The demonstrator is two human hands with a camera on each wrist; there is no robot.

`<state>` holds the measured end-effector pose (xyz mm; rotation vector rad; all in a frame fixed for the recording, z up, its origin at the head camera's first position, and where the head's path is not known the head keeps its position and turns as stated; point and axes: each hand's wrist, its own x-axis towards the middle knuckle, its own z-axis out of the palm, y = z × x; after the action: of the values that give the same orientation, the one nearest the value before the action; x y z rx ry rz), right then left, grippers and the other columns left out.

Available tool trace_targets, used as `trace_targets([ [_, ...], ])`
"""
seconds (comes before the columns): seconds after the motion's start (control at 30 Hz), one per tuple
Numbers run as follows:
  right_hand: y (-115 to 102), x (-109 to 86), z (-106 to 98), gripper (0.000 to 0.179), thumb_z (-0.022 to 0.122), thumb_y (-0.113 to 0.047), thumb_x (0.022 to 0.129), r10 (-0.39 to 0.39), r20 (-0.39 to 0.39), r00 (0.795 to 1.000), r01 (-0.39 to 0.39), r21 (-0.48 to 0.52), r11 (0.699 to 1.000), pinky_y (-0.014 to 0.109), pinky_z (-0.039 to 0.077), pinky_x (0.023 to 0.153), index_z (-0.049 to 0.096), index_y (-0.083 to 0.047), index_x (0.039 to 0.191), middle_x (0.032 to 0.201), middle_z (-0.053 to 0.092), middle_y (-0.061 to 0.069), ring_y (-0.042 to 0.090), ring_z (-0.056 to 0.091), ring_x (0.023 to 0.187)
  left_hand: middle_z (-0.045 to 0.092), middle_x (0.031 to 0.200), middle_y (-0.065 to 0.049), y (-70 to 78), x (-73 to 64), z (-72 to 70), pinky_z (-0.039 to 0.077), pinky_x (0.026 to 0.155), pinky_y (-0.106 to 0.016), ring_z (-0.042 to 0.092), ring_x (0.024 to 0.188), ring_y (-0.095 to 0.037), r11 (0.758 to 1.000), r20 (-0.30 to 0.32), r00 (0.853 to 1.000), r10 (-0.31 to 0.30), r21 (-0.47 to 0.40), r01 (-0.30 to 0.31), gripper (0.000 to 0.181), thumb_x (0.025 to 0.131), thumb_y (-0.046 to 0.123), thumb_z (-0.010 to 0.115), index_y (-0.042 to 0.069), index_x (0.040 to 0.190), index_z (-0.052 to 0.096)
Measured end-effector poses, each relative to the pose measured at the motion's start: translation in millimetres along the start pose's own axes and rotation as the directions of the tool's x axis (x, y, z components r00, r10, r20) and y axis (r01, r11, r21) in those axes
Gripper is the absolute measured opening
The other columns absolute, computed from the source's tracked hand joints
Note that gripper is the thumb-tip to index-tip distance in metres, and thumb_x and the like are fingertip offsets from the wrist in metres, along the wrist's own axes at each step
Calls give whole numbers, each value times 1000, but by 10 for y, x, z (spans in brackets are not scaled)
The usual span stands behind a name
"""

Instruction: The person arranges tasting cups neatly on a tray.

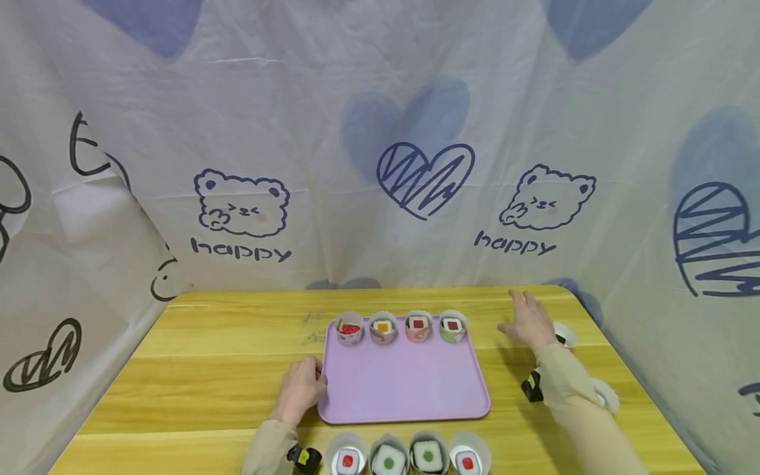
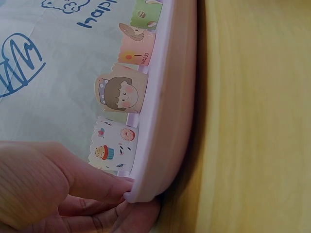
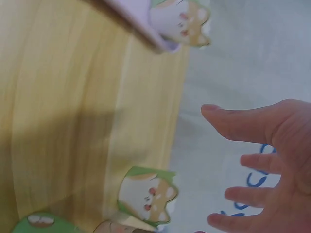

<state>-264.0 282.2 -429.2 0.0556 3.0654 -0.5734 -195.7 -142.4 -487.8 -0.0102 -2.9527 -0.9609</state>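
Observation:
My left hand (image 1: 301,389) pinches the left rim of a lilac tray (image 1: 404,386), thumb above and fingers below the rim in the left wrist view. Along the tray's far side stand several printed paper cups; the leftmost cup (image 1: 350,339) has a red topping, another cup (image 1: 383,338) holds a white sushi piece with an orange centre. My right hand (image 1: 528,322) reaches over the right side of the table, fingers spread and holding nothing. Beside it, partly hidden by the wrist, is a paper cup (image 1: 568,335) at the table's right.
Several paper cups, among them a cup (image 1: 347,441) with a red-centred sushi piece, line the front of the wooden table (image 1: 196,369). Another cup (image 1: 607,396) stands behind the right sleeve. A printed white cloth (image 1: 332,218) hangs behind the table and along its sides.

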Motion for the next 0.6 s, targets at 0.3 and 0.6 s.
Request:
trace_targets([
  [0.3, 91, 106, 42, 76, 66, -5, 84, 50, 39, 998, -46, -99, 994, 79, 28, 105, 30, -1, 152, 156, 19, 36, 69, 23, 135, 63, 77, -11, -16, 6, 22, 46, 59, -31, 56, 69, -21, 1000, 8, 1000, -20, -18, 20, 4, 86, 1, 65, -3, 86, 65],
  [0.6, 134, 218, 84, 79, 61, 3, 81, 97, 123, 988, -78, -152, 985, 80, 23, 107, 28, -5, 153, 154, 20, 39, 71, 26, 131, 63, 76, -10, -18, 4, 16, 46, 60, -32, 56, 68, -21, 1000, -7, 1000, -1, -11, 1, 4, 85, 1, 65, -2, 84, 64],
])
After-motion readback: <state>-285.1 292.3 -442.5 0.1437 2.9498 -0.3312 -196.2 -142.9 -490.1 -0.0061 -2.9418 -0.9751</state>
